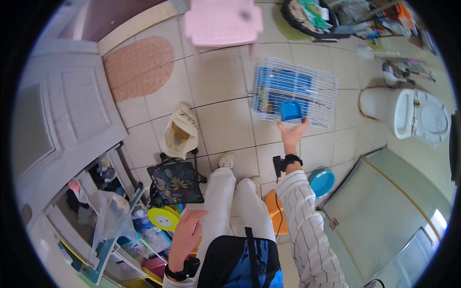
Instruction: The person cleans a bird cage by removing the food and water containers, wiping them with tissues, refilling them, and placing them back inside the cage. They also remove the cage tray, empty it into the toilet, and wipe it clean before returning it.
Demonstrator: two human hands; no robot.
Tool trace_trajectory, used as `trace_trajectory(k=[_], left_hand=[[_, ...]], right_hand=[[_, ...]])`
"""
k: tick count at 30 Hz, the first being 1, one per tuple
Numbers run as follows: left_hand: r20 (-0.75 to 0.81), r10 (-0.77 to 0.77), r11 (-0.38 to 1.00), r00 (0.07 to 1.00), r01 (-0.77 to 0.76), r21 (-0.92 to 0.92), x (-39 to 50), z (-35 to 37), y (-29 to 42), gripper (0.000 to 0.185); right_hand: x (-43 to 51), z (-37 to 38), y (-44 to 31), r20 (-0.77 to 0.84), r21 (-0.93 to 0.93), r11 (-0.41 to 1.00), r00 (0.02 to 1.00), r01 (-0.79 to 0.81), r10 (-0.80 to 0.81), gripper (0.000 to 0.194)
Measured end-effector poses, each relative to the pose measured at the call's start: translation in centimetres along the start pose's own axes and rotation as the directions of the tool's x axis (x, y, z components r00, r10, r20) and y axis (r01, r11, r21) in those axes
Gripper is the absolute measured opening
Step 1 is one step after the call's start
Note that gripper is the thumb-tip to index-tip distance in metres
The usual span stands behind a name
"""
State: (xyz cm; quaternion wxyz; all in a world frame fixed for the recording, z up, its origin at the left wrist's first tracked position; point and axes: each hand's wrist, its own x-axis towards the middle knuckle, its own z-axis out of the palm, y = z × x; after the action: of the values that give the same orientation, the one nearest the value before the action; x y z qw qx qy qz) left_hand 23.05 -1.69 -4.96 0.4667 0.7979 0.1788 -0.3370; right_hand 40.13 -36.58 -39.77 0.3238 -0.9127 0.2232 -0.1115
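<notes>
My right hand grips the near edge of a small blue plastic tray at the near side of a white wire cage. Blue parts show through the cage's bars, and the cage stands on the tiled floor. Whether the tray touches the bars is not clear. My left hand hangs beside my left thigh with its fingers apart, holding nothing. Close to it are a yellow-green round lid and a dark floral-print bag.
A pink plastic chair stands beyond the cage, a toilet to the right. A cream plastic container lies left of my feet. A teal basin and an orange plastic stool are near my right arm; cluttered shelves stand at lower left.
</notes>
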Motion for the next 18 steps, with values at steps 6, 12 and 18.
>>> trace_trajectory(k=[6, 12, 18], left_hand=[[-0.048, -0.017, 0.998, 0.999, 0.014, -0.055, -1.0, -0.7, -2.8, 0.028], [-0.134, 0.018, 0.995, 0.991, -0.031, -0.091, -3.8, -0.1, -4.4, 0.03], [-0.165, 0.042, 0.989, 0.985, -0.065, -0.135, -8.4, 3.1, -4.4, 0.031]], right_hand=[[0.6, 0.8, -1.1, 0.026, -0.356, 0.931, 0.994, -0.087, 0.102, 0.135], [0.7, 0.0, -0.9, 0.122, -0.464, 0.879, 0.975, -0.112, 0.188, 0.143], [-3.3, -3.3, 1.1, 0.179, -0.594, 0.804, 0.977, 0.015, 0.115, 0.13]])
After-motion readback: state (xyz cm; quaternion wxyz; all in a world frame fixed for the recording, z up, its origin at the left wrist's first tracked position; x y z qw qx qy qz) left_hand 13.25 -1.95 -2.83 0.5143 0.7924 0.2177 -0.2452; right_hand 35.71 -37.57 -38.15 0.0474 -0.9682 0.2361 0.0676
